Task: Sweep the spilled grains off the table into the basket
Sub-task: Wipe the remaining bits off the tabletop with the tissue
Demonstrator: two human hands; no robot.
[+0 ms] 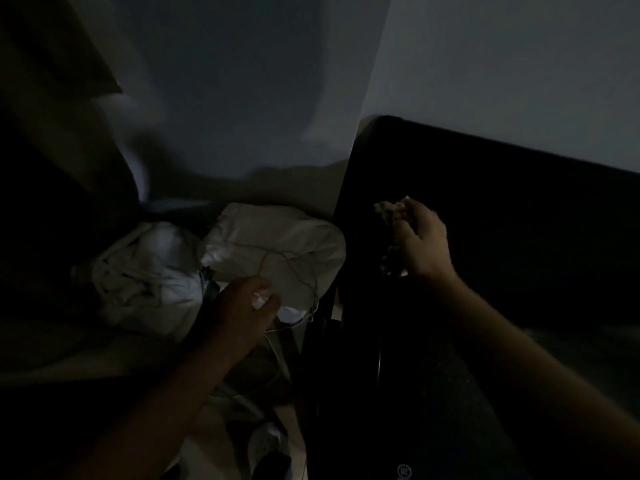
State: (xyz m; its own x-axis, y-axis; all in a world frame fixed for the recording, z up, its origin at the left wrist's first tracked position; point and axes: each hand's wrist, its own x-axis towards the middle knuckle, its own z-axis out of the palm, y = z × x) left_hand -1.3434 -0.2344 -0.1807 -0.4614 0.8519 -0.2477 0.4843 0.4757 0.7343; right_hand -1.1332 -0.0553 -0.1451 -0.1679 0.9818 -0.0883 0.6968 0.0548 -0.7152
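1. While the room is lying in deep shadow, the person's right hand point(420, 240) is working over the flat black worktop point(519, 220). Its fingers are curling tightly round a crumpled pale wad point(389, 207) of cloth or paper, which is poking out past the knuckles toward the worktop's left edge.
2. Off that edge and lower down, the left hand point(242, 313) is reaching over white crumpled bags point(277, 237). Its fingers are bending in and seemingly pinching a small white scrap point(259, 299), while a thin cord point(294, 268) is trailing across the bags.
3. Judging by this, the sweeping is looking under way rather than finished, since the wad is being held close to the edge where grains would be pushed off. How much is remaining cannot be told.
4. No grains are showing plainly, as the dark surface is hiding them. A few faint glints just below the right hand may be grains, but they are too dim to tell.
5. No basket is making itself out either. Whether it is sitting among the pale shapes beneath the left hand cannot be told.
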